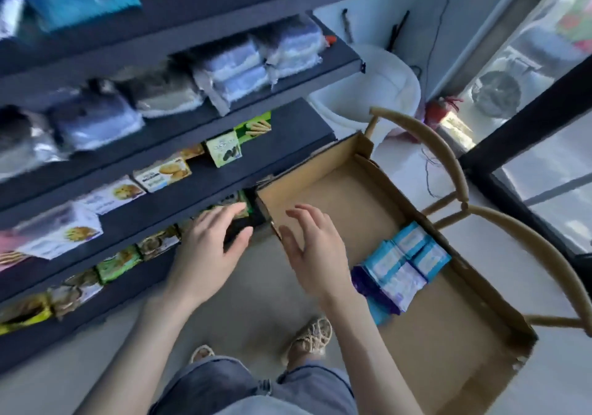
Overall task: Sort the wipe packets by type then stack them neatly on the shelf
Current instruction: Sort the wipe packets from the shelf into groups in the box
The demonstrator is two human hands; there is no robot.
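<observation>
Inside the cardboard box (346,196), against its right wall, wipe packets (403,264) are bunched: light-blue-and-white ones, with purple showing at the near edge. Nothing is held by the left hand (205,251) or right hand (315,254); fingers are spread.

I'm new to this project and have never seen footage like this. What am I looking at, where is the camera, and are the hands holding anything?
There is no machine here: a person works with bare hands. The single picture comes from a camera worn on the person's head, looking down. The left hand and the right hand are both open with spread fingers and hold nothing. The left reaches toward the shelves, and the right hovers by the left wall of a cardboard box. The box seems to rest on a wooden chair and holds blue and purple wipe packets along its right side. The shelves carry biscuit boxes and, higher up, blurred soft packs.
</observation>
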